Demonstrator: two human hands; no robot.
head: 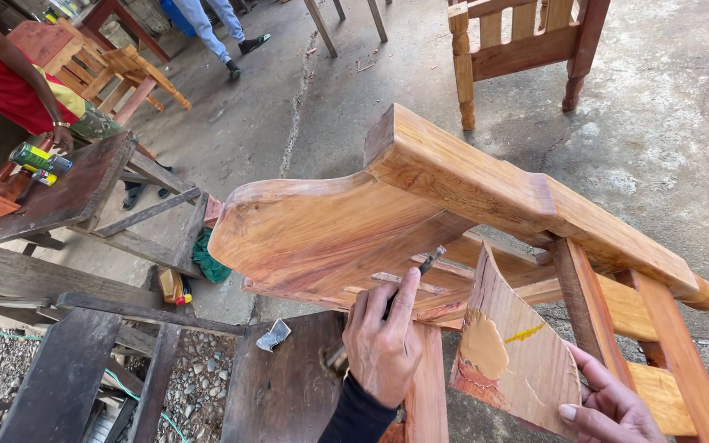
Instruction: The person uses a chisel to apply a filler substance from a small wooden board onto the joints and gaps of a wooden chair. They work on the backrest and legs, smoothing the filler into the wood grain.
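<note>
A: What do the hands hold?

B: The left hand is closed around a thin tool. The tip touches the underside of the wood chair, near the middle of the picture. The right hand, at 5 o'clock, grips a flat board by its low edge. The board stands up, with a blob of tan paste on it.

A: Where is the chair?

B: It lies tipped on its side, from the middle out to 3 o'clock. Its near part rests over a dark surface at 6 o'clock.

A: How would it handle?

B: I think it is heavy and stiff. The thick arm or a leg looks like a good place to grab. The board looks light and thin, so an edge grip works. The paste looks soft and sticky.

A: What else is around?

B: Another chair stands at 12 o'clock. A person in red is at 10 o'clock, by a green can.
</note>
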